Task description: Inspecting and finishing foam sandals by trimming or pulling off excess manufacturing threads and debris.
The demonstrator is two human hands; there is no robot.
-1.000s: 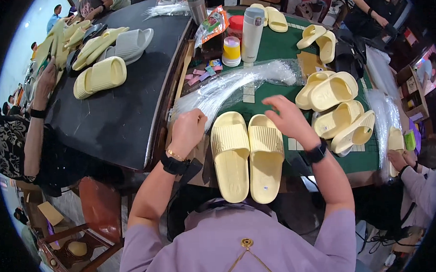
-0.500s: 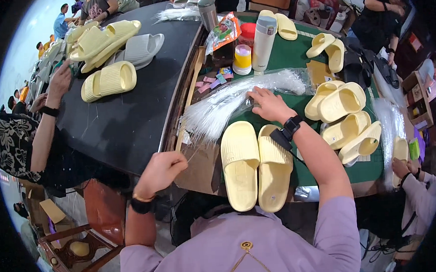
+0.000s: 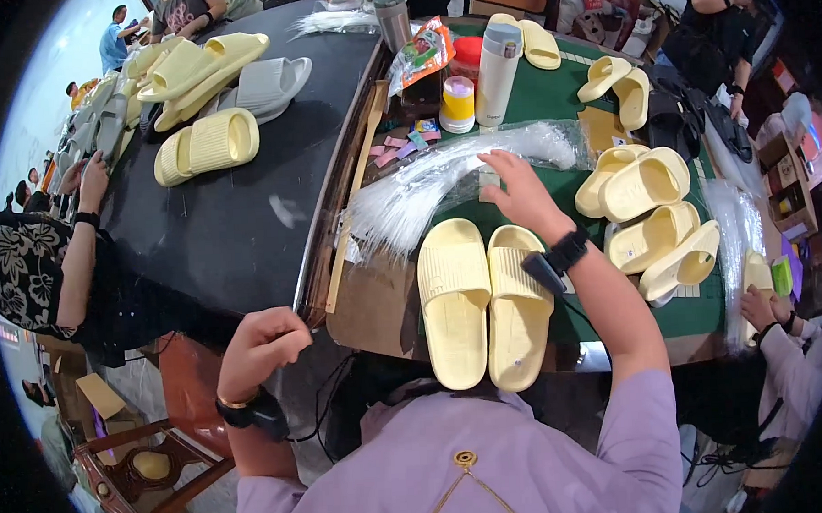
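My right hand (image 3: 521,195) is above the bundle of thin white plastic strands (image 3: 417,194) in its clear wrap, fingers stretched out and thumb apart. My left hand (image 3: 264,350) is closed in a pinch off the table's front edge; a tiny pale bit shows at its fingertips, too small to name. Between my arms a pair of cream slide sandals lies side by side, toes away from me: the left slide (image 3: 454,305) and the right slide (image 3: 516,311). Both overhang the table edge slightly. A black wrist device partly covers the right slide's strap.
More cream slides (image 3: 646,187) lie on the green mat (image 3: 571,341) at right. A white flask (image 3: 497,74) and a yellow-white tub (image 3: 457,105) stand behind the bundle. The black table (image 3: 235,227) at left bears cream and grey slides. Co-workers' hands (image 3: 93,183) show around.
My left hand has moved left and toward me, away from the bundle. My right hand has shifted slightly right, lifting its fingers. The co-worker's hand at left has drawn back from the slides.
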